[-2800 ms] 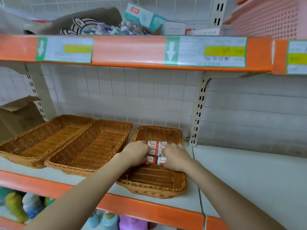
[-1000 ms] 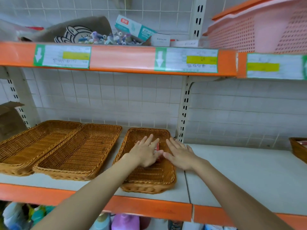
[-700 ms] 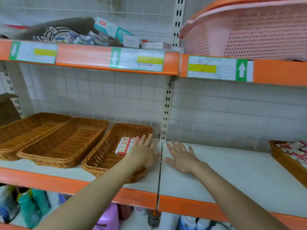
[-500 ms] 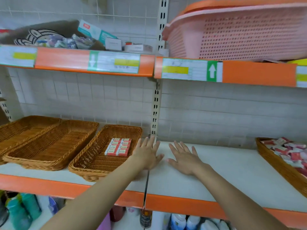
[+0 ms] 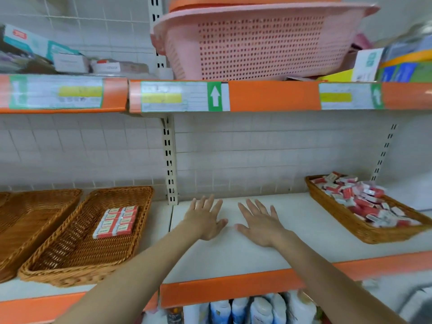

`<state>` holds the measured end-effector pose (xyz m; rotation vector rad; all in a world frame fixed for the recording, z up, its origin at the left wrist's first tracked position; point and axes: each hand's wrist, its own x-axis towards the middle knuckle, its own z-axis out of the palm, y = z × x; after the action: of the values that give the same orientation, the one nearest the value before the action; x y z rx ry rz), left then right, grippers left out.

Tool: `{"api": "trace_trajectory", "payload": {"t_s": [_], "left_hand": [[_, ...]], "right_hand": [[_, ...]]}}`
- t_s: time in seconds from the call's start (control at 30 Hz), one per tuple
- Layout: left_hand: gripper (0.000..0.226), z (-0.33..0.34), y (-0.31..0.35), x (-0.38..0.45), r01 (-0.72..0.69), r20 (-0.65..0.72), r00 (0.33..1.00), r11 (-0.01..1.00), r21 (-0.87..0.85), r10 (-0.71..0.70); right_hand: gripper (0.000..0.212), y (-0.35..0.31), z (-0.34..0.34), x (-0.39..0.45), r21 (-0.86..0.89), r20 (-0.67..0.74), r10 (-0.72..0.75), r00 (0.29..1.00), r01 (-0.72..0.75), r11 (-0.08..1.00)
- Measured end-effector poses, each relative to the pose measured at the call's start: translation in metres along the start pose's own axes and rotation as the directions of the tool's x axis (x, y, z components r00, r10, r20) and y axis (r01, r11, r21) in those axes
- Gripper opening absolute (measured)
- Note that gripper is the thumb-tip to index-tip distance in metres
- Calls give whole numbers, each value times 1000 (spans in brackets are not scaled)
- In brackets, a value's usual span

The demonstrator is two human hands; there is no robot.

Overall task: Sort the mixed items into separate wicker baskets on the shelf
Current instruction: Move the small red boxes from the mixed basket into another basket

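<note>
Head view: the left hand and the right hand are seen side by side over the bare white shelf, fingers straight and spread; each grip is wide and nothing is held. To the left, a wicker basket is seen with red-and-white boxes laid in neat rows in its far half. A second wicker basket lies just beside it. At the far right, a third basket is heaped with loose red-and-white packets. A pink plastic basket is set on the upper shelf.
</note>
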<state>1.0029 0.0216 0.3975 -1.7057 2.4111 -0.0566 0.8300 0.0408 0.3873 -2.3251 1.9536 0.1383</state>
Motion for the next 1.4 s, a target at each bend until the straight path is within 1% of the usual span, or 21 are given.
{"api": "trace_trajectory", "payload": {"t_s": [0.17, 0.37, 0.53, 0.67, 0.8, 0.97, 1.07, 1.13, 1.27, 1.4], "left_hand": [[65, -12, 57, 19, -56, -35, 998, 998, -21, 55], [65, -30, 146, 49, -109, -83, 991, 992, -68, 103], [64, -41, 222, 64, -189, -131, 975, 978, -90, 177], [62, -52, 262, 75, -249, -162, 959, 964, -96, 232], [60, -62, 286, 92, -319, -215, 930, 945, -74, 298], [59, -70, 306, 121, -379, -217, 907, 925, -40, 362], [58, -75, 314, 137, -414, -223, 890, 910, -27, 398], [57, -75, 318, 149, -434, -256, 872, 901, -14, 416], [44, -72, 326, 166, -463, -363, 824, 886, 12, 435], [35, -68, 333, 178, -456, -373, 822, 890, 22, 430]], "right_hand": [[68, 55, 1, -17, -9, -5, 45, 999, -45, 999], [67, 144, -10, -44, -54, -32, 73, 997, -75, 996], [66, 217, -11, -69, -40, -50, 111, 993, -113, 993], [65, 260, -14, -83, -17, -72, 149, 986, -151, 988], [62, 287, -13, -92, 20, -99, 186, 978, -185, 983], [59, 313, -12, -90, 10, -92, 243, 966, -243, 970], [58, 325, -15, -86, -4, -136, 250, 959, -253, 968], [57, 329, -17, -81, -23, -173, 245, 954, -252, 967], [47, 331, -18, -72, -56, -209, 250, 945, -267, 962], [44, 330, -16, -65, -99, -187, 256, 949, -277, 956]]}}
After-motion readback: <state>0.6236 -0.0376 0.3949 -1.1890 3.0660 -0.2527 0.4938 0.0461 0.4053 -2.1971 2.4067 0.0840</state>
